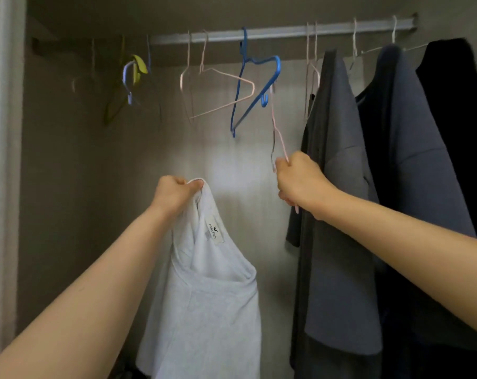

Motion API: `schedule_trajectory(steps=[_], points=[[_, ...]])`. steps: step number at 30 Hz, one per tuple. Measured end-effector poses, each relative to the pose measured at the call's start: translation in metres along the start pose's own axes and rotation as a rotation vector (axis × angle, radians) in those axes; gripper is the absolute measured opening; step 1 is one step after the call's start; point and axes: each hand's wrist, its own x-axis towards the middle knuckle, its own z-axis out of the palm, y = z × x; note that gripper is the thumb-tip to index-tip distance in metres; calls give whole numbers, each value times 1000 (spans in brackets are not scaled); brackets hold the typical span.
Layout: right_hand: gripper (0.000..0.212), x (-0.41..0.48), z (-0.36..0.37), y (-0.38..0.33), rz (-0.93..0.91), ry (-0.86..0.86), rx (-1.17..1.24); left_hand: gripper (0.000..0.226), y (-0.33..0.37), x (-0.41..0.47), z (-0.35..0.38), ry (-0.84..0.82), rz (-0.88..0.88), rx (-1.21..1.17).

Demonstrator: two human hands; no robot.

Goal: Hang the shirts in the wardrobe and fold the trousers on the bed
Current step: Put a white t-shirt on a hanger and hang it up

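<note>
1. The left hand (174,192) grips the white shirt (210,296) by its collar, at 6 o'clock.
2. The right hand (297,181) clenches a pink hanger (279,138), at 3 o'clock from the collar.
3. Judged a shirt-hanging step: the hanger must enter the collar, then hook the rail (272,31) at 12 o'clock.

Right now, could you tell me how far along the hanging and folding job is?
Done: grey top, blue top and black garment hang on the rail. In hand: the left hand grips a white shirt by its collar, and the right hand grips a pink hanger below the rail. Left: the shirt is not yet on the hanger or rail. Trousers and bed: out of view.
</note>
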Motion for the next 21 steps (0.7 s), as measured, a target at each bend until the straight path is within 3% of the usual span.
schedule_trajectory(steps=[6, 13, 18, 21], points=[[30, -41, 1, 24, 85, -155, 312, 57, -7, -7, 5, 24, -5, 225], [32, -70, -29, 33, 65, -204, 358, 54, -18, -3, 0, 60, -15, 415], [32, -82, -40, 33, -16, -204, 351, 31, -36, 2, -14, 44, -119, 512], [33, -85, -40, 34, -30, -178, 346, 30, -50, 0, -19, 42, -148, 557]])
